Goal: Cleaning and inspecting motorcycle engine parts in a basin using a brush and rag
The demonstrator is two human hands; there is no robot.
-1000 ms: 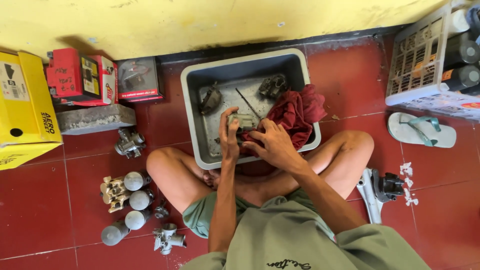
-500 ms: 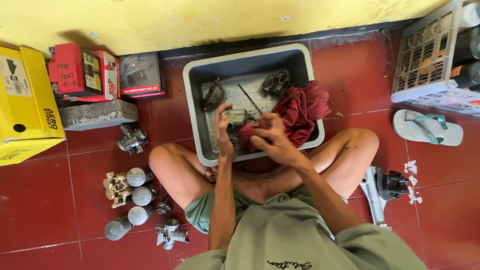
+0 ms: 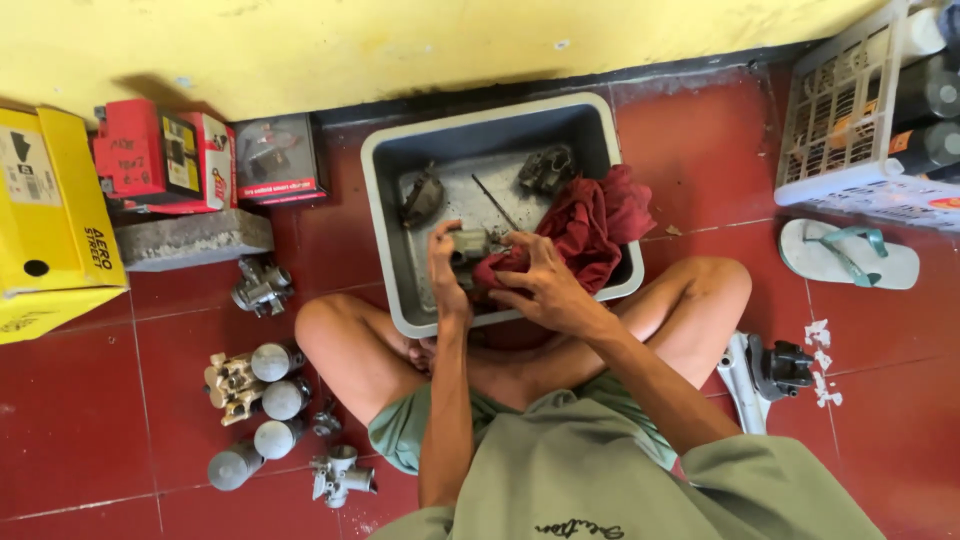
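Observation:
I sit cross-legged on a red tiled floor with a grey plastic tub (image 3: 395, 200) in front of me. My left hand (image 3: 446, 268) grips a small grey metal engine part (image 3: 470, 243) over the tub's near half. My right hand (image 3: 540, 283) presses a dark red rag (image 3: 590, 225) against that part. The rag drapes over the tub's right rim. Inside the tub lie two more dirty metal parts (image 3: 421, 197) (image 3: 546, 168) and a thin rod (image 3: 494, 202).
Several metal carburettor parts (image 3: 262, 385) lie on the floor at my left, one more (image 3: 260, 284) nearer the wall. Red boxes (image 3: 165, 160), a yellow box (image 3: 50, 225) and a concrete block (image 3: 190, 238) stand left. A white crate (image 3: 850, 110), a sandal (image 3: 848, 254) and a metal part (image 3: 765, 372) are right.
Both hands stay over the tub on the metal part. My right hand has shifted a little with the rag around it.

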